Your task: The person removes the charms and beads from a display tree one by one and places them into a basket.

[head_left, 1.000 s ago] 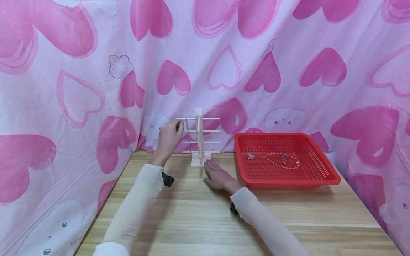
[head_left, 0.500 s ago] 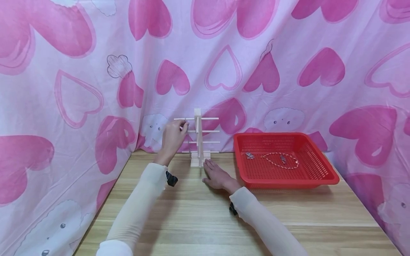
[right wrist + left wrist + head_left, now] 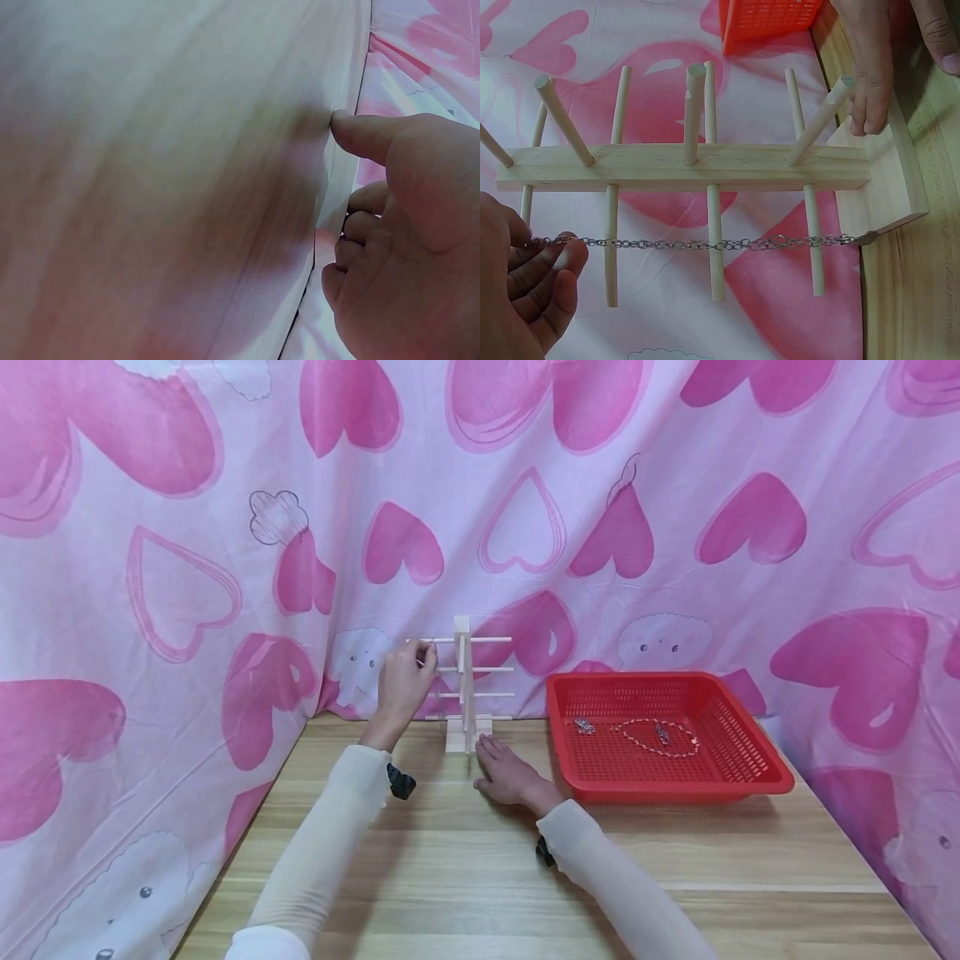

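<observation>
A pale wooden peg rack stands upright at the back of the table, with rods out to both sides. At its top left rod, my left hand pinches the end of a silver link chain. In the left wrist view the chain stretches across the left-hand rods down to the rack's base; whether it is looped over the top rod is hidden by the fingers. My right hand lies with straight fingers, its fingertips touching the base at the right. Its palm and thumb show in the right wrist view.
A red plastic basket stands right of the rack. In it lie a beaded necklace, a small silver chain heap and a dark silvery piece. Pink heart-print cloth hangs close behind the rack.
My left hand has shifted slightly right along the top rod with the chain, nearer the post. The right hand has stayed at the base.
</observation>
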`<action>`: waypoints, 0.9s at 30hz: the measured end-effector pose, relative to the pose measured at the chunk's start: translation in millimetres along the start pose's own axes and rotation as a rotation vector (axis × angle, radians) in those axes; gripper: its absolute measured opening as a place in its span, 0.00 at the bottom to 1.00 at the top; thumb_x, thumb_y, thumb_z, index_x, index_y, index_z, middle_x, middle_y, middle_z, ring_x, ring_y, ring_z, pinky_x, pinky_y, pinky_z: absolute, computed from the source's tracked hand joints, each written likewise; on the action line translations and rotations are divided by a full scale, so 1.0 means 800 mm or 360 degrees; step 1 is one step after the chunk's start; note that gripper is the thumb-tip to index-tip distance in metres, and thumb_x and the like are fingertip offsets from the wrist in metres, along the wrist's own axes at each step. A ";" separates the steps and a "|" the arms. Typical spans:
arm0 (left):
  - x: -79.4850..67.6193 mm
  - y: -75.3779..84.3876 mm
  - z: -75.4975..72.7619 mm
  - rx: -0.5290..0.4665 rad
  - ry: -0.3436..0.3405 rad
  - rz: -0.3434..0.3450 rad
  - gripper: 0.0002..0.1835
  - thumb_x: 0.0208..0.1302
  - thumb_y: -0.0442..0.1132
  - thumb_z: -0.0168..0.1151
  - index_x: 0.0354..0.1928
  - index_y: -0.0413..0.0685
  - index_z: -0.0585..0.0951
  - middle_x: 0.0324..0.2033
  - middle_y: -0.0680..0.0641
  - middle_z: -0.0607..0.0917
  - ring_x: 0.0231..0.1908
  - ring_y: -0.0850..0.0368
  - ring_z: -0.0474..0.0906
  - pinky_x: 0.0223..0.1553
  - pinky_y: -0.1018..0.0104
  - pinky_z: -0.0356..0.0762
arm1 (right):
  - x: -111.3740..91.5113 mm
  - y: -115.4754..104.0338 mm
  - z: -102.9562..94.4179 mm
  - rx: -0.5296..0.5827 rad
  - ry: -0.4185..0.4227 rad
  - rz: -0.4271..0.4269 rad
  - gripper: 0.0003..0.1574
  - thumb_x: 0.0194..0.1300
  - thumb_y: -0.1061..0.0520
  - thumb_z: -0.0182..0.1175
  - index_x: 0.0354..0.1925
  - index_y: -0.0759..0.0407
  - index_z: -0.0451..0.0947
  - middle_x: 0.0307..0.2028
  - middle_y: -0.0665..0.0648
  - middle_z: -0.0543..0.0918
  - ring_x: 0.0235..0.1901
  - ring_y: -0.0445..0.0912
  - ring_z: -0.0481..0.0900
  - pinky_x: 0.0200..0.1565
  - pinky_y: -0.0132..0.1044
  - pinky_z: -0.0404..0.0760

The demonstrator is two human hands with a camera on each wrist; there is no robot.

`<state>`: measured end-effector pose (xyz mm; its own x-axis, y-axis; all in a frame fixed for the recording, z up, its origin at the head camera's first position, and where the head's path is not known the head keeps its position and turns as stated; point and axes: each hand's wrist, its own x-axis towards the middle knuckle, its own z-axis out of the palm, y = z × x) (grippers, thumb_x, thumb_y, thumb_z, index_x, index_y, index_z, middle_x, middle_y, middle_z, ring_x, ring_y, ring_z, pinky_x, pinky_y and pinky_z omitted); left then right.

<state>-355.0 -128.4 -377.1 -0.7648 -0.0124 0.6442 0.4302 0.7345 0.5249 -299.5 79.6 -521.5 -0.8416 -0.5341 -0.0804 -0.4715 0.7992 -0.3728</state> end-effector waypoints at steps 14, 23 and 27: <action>0.002 -0.001 -0.004 -0.0071 0.0051 -0.0001 0.12 0.76 0.36 0.61 0.36 0.35 0.86 0.29 0.38 0.90 0.29 0.44 0.88 0.34 0.52 0.89 | 0.002 0.002 0.000 0.0024 -0.0032 0.0051 0.49 0.79 0.46 0.60 0.85 0.62 0.51 0.86 0.61 0.50 0.87 0.56 0.45 0.87 0.51 0.51; 0.005 -0.009 -0.012 -0.0094 0.0101 0.0015 0.10 0.75 0.34 0.60 0.36 0.35 0.85 0.28 0.37 0.89 0.29 0.43 0.86 0.34 0.52 0.88 | 0.001 0.002 0.000 0.0051 -0.0024 0.0051 0.49 0.80 0.46 0.59 0.85 0.62 0.51 0.86 0.61 0.49 0.87 0.56 0.45 0.87 0.50 0.51; 0.006 -0.014 -0.017 -0.0083 0.0121 0.0017 0.10 0.75 0.34 0.60 0.36 0.35 0.84 0.27 0.37 0.89 0.29 0.43 0.86 0.34 0.53 0.87 | 0.001 0.002 0.000 0.0059 -0.0034 0.0053 0.48 0.82 0.45 0.56 0.85 0.63 0.50 0.86 0.61 0.48 0.87 0.56 0.44 0.87 0.50 0.50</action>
<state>-357.0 -145.7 -372.6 -0.7222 -0.0576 0.6892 0.4640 0.6986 0.5446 -301.2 80.3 -521.8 -0.8507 -0.5134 -0.1127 -0.4330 0.8060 -0.4036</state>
